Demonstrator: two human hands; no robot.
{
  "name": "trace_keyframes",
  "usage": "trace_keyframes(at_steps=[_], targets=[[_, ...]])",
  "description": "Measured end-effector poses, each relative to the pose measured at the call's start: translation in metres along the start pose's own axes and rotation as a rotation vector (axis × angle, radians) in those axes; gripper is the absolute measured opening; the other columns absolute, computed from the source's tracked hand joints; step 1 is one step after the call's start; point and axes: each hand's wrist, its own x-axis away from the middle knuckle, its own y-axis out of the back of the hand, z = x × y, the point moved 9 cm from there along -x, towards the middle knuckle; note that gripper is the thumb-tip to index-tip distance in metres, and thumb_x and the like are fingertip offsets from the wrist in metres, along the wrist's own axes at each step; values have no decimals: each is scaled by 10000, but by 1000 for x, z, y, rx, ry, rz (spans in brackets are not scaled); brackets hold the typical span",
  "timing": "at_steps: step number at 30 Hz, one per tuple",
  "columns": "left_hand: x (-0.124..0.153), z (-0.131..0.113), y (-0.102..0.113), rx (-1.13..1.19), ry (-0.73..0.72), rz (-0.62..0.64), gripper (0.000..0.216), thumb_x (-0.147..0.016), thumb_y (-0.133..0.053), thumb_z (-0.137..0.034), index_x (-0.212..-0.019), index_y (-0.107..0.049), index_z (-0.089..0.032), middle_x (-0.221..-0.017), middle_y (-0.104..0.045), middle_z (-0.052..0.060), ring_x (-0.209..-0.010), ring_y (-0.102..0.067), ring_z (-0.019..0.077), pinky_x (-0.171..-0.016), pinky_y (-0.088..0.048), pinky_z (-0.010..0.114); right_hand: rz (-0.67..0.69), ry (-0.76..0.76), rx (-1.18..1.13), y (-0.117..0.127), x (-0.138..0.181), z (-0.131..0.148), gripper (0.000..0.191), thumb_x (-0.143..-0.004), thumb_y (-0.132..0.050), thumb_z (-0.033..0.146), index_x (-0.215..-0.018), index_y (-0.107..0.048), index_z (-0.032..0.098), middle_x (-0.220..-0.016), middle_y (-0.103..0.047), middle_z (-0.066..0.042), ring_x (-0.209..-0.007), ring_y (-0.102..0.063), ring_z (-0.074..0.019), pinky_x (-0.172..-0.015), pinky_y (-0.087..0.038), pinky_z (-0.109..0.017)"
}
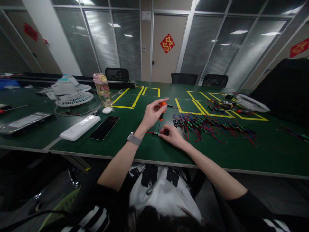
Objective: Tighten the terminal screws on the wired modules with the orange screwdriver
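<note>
My left hand (pixel 153 112), with a watch on the wrist, is closed around the orange handle of a screwdriver (pixel 162 111). The screwdriver stands upright, its thin shaft pointing down at a small green circuit board (pixel 156 133) with a red wire. My right hand (pixel 172 135) rests low on the table, its thumb and fingers pinching the board's right end. Whether the tip touches the board is too small to tell. Just right of my hands lies a pile of similar circuit boards (pixel 200 124) with red and blue wires. Another small wired piece (pixel 170 106) lies behind the screwdriver.
On the left of the green table (pixel 135 149) are a phone (pixel 105 128), a white power bank (pixel 80 127), a white case (pixel 107 110), a water bottle (pixel 103 90) and white fans (pixel 73 93). Yellow tape (pixel 123 107) marks rectangles. A fan part (pixel 252 103) lies at the right.
</note>
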Motion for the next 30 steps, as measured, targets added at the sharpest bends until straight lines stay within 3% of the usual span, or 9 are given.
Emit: trace_keyframes(at_steps=[3,8,14,17,22,27,30], targets=[[0,-5,4,-89,-46,-36,245,-823,-612,-250,-1055,-668,-197,-1072,-637,66,-869,-607,120,-744,-510,229,3,-5,3,-1,-1,-2,98,-722,-687,182,-716,-590,170,-687,-592,3,-639,-531,-130,-598,-404,-239],[-1,3,-2,66,48,24,298,-891,-481,-219,-1159,-609,-184,-1077,-646,82,-844,-635,126,-731,-535,267,-3,7,0,-2,-1,-2,98,-718,-685,176,-710,-587,169,-683,-589,6,-635,-531,-126,-597,-407,-236],[1,-6,7,-126,-58,-61,253,-801,-643,-268,-1047,-673,-217,-982,-629,43,-827,-589,112,-747,-500,239,1,11,-2,-1,0,0,93,-730,-674,191,-713,-584,171,-690,-588,0,-641,-534,-133,-597,-410,-244],[-1,-3,10,-131,-49,-85,218,-854,-562,-269,-1030,-683,-226,-1027,-622,53,-877,-593,126,-751,-499,243,4,0,-3,-1,0,0,96,-725,-675,186,-711,-581,173,-687,-587,2,-638,-533,-131,-597,-410,-244],[-3,8,2,56,58,7,342,-916,-375,-204,-1173,-600,-197,-1049,-649,73,-819,-634,125,-709,-528,268,6,18,-7,0,-1,2,103,-728,-670,178,-704,-569,172,-683,-571,10,-623,-515,-122,-585,-395,-236],[-1,-2,9,-126,-47,-64,251,-829,-593,-255,-1065,-659,-202,-994,-638,53,-813,-592,112,-746,-500,243,4,31,11,0,0,4,107,-727,-670,172,-696,-568,172,-667,-566,15,-628,-511,-123,-588,-384,-234],[-1,-5,11,-173,-67,-81,236,-832,-596,-271,-1045,-675,-208,-1034,-622,61,-906,-586,133,-791,-491,250,1,34,7,0,0,4,106,-729,-672,174,-703,-569,171,-672,-570,14,-635,-513,-124,-595,-385,-236]])
